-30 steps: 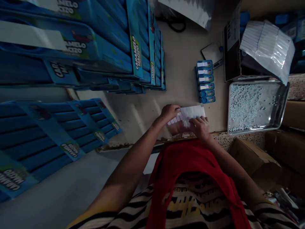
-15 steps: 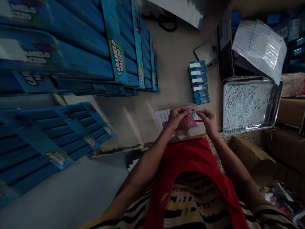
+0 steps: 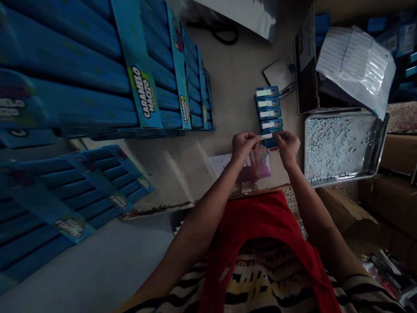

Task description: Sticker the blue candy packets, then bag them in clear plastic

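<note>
Between my left hand (image 3: 244,147) and my right hand (image 3: 287,145) a small white label strip (image 3: 266,136) is stretched, each hand pinching one end. The strip is over the near end of a row of small blue candy tins (image 3: 270,114); whether it touches a tin I cannot tell. Several tins farther up the row carry white strips like it. Below my hands, at the table edge, lies a sheet of labels (image 3: 221,162) with a pink and purple printed piece (image 3: 260,167) on it, partly behind my left hand.
Stacked blue candy display boxes (image 3: 143,98) fill the left, more (image 3: 114,187) lower down. A metal tray (image 3: 358,171) of small pale candies is at right, below a carton (image 3: 308,65) with a plastic-wrapped pack (image 3: 358,65). A small scale (image 3: 278,74) and black scissors (image 3: 226,37) lie farther back.
Both hands have moved away from me, from over the label sheet to the near end of the tin row. The white strip now shows stretched between them. The view has shifted slightly.
</note>
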`<move>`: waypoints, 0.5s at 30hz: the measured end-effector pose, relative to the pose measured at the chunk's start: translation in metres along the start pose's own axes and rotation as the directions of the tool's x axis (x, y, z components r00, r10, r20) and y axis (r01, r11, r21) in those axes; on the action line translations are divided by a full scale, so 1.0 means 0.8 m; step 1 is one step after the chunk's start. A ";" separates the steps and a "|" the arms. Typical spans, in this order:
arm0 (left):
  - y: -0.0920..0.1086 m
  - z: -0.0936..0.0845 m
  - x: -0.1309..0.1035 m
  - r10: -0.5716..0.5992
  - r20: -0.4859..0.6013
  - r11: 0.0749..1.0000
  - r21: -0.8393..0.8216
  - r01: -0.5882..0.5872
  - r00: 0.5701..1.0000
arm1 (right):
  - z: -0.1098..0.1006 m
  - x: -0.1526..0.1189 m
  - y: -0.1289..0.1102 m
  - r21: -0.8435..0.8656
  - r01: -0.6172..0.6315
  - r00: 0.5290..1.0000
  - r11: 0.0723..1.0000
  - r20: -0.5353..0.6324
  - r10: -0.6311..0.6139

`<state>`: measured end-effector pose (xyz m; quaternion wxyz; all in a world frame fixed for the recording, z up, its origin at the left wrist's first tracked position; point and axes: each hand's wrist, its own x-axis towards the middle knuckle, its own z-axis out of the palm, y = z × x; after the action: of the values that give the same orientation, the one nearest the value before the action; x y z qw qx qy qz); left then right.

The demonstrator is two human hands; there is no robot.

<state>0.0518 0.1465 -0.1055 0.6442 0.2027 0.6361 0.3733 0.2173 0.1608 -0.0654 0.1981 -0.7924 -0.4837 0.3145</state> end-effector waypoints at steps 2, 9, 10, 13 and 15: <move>0.000 -0.001 0.003 -0.002 0.001 1.000 0.008 0.002 1.000 | 0.000 0.001 -0.002 -0.005 0.006 1.000 1.000 0.014 -0.005; -0.004 -0.005 0.007 -0.031 0.004 0.999 0.022 0.031 1.000 | 0.002 -0.001 -0.007 -0.026 -0.015 0.999 1.000 0.037 0.016; -0.005 -0.005 0.008 -0.034 0.006 0.999 0.025 0.034 0.999 | 0.003 -0.001 -0.007 -0.037 -0.019 0.999 0.999 0.040 0.021; -0.013 -0.003 0.013 -0.037 -0.006 0.999 0.019 0.037 0.999 | 0.005 0.004 0.001 -0.060 -0.051 0.999 0.997 -0.019 0.050; -0.022 0.003 0.018 -0.045 -0.016 0.999 -0.002 0.045 0.999 | 0.006 0.012 0.011 -0.043 -0.099 0.992 0.994 -0.083 0.096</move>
<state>0.0567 0.1466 -0.1276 0.6474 0.1845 0.6454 0.3609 0.2229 0.1657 -0.0776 0.1832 -0.8316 -0.4432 0.2801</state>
